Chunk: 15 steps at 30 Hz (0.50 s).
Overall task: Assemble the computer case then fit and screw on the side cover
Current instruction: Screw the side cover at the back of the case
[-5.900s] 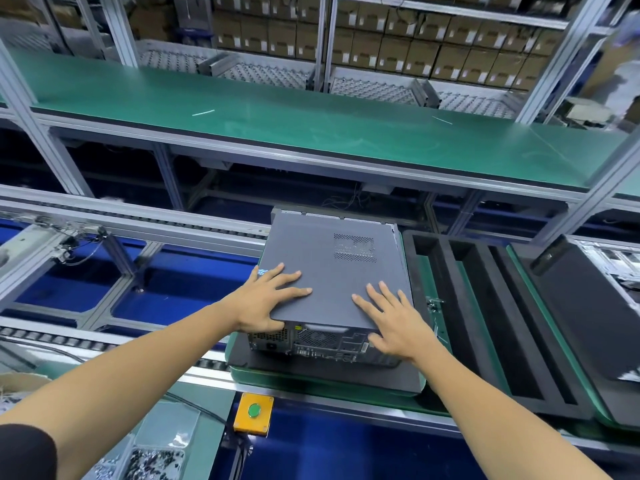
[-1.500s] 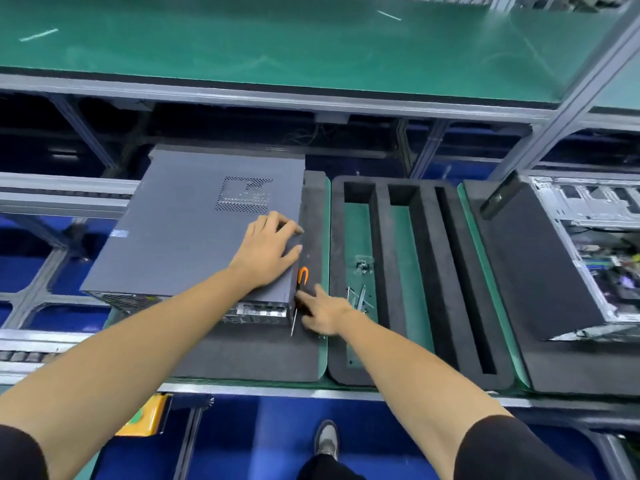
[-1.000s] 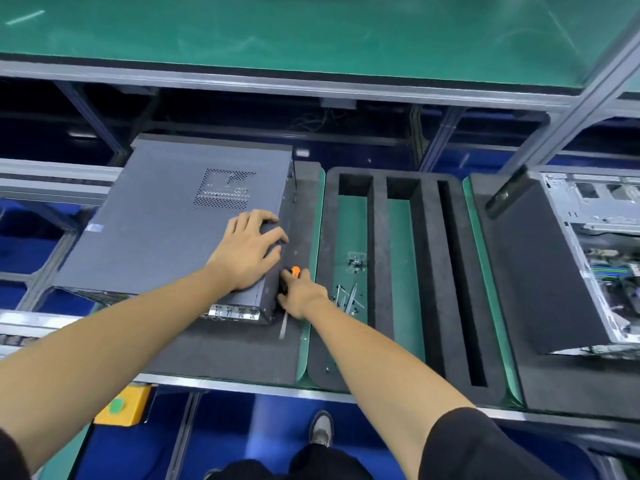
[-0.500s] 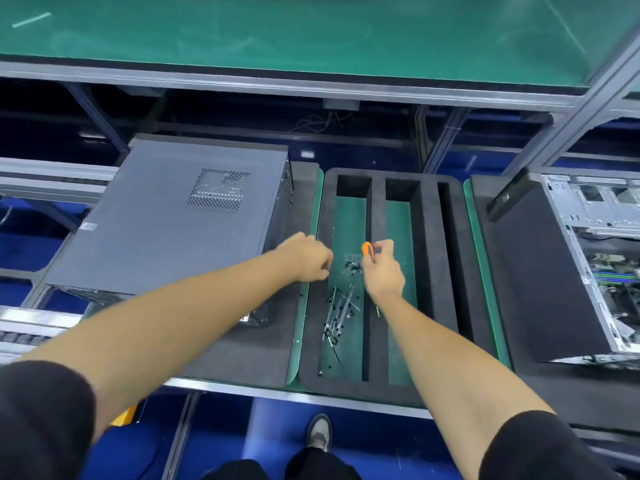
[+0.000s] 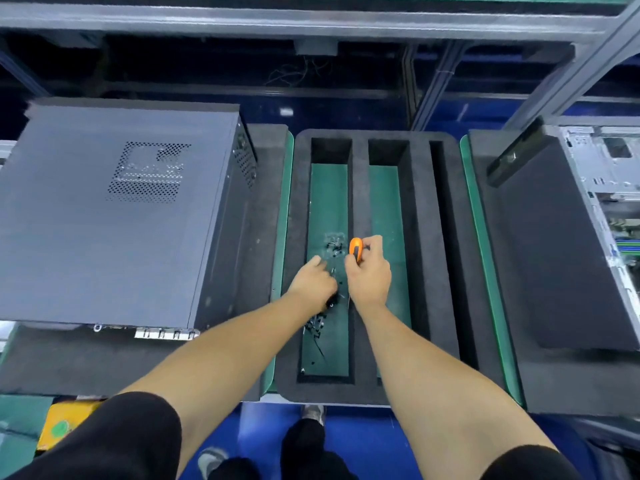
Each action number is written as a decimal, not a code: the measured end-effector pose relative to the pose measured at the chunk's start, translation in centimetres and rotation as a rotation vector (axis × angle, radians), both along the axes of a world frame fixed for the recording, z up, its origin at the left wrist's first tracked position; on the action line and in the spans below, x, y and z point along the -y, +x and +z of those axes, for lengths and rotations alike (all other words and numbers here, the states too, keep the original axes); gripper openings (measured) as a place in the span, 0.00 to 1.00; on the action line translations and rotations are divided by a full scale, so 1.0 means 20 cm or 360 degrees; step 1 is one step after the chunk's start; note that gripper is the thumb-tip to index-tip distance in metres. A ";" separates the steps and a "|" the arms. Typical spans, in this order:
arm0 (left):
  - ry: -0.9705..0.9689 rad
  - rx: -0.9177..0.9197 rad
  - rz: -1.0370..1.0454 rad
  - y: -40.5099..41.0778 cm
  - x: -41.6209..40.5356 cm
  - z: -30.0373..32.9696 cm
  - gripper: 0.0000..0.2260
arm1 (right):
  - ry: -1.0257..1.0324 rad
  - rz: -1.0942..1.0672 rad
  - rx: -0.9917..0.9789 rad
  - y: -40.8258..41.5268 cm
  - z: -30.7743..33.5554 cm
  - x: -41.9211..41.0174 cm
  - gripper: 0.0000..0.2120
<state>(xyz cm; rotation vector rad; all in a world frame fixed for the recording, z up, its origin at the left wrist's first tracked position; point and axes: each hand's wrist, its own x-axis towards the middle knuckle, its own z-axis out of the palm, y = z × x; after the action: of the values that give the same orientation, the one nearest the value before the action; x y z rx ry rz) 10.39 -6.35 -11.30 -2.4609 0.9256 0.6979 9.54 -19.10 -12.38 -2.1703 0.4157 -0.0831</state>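
Over the foam tray's (image 5: 360, 388) left slot, the left hand (image 5: 313, 284) curled among loose screws (image 5: 334, 242); what it held was unclear. Beside it, the right hand (image 5: 369, 277) gripped an orange-handled screwdriver (image 5: 355, 248). Left of the tray lay the covered computer case (image 5: 104, 216); right, an open chassis (image 5: 609, 202). No legible writing.

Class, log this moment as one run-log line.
left hand: over screws in foam tray | right hand: holds screwdriver | case: cover on, left of tray

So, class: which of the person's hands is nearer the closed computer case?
Left. The left hand is over the screws in the foam tray's nearest slot; the right hand, gripping the orange-handled screwdriver, is farther from the computer case.
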 end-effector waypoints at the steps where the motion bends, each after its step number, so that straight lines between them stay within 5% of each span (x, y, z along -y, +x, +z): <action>1: 0.0018 -0.0022 0.0021 0.00 0.01 -0.01 0.05 | -0.0001 0.0005 0.0012 0.00 -0.01 0.00 0.08; 15: -0.0004 -0.0149 0.0147 0.04 0.09 -0.04 0.10 | -0.0039 0.0003 -0.0009 0.00 0.02 0.00 0.09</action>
<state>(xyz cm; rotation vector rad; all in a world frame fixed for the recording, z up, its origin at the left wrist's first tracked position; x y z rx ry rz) 11.29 -8.13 -12.16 -2.5048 0.8511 0.8500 9.57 -19.18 -11.94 -2.1952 0.4179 -0.0813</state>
